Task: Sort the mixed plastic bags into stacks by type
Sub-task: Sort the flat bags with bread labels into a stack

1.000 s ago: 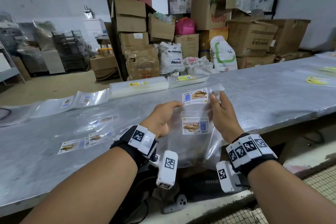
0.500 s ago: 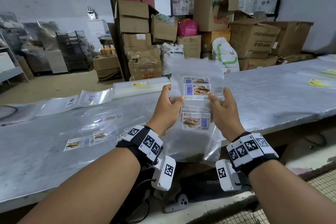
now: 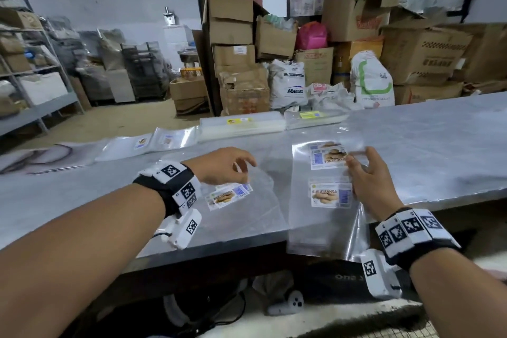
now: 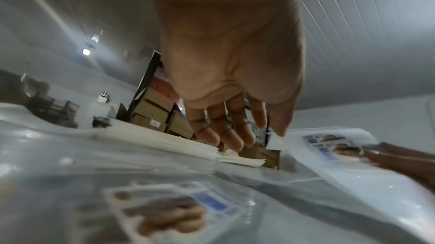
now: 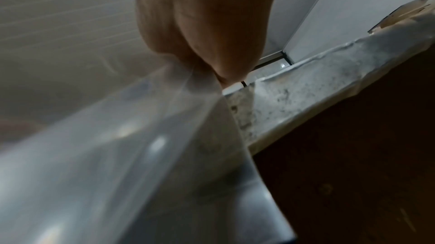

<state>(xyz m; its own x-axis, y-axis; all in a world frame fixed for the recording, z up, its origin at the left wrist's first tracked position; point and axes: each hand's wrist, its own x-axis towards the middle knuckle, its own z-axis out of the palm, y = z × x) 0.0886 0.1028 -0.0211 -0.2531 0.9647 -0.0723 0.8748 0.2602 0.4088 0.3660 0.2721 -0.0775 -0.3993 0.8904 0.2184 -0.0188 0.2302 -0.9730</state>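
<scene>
Clear labelled bags (image 3: 326,200), both hands' load half a second ago, now hang from the right hand (image 3: 370,186) alone over the worktop's (image 3: 425,151) near edge. Left hand (image 3: 222,164) hovers slack-fingered above a single bag (image 3: 233,197) lying left: one apparently sorted.

Left wrist: fingers (image 4: 235,132) loosely spread, empty.

Right wrist: film (image 5: 164,136) pinched.

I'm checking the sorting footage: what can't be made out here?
- Right hand fingertips: right wrist view, hidden behind the clear bags.
- Label text: left wrist view, blurred.
- Bag count under the right hand: head view, transparent layers overlap.
</scene>
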